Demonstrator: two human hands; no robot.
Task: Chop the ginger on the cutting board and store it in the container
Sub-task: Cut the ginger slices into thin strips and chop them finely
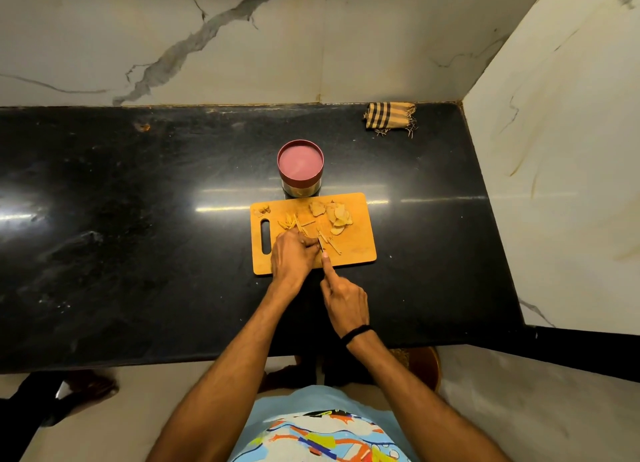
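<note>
Head view: on the counter, the cutting board is overlapped at its near left by the left hand, fingers curled down beside ginger strips. Whether anything is pinned beneath cannot be told. The lidded container is set just beyond the board. The knife is mostly concealed, its handle gripped by the right hand, forefinger laid along the blade. Ginger slices are heaped farther right.
</note>
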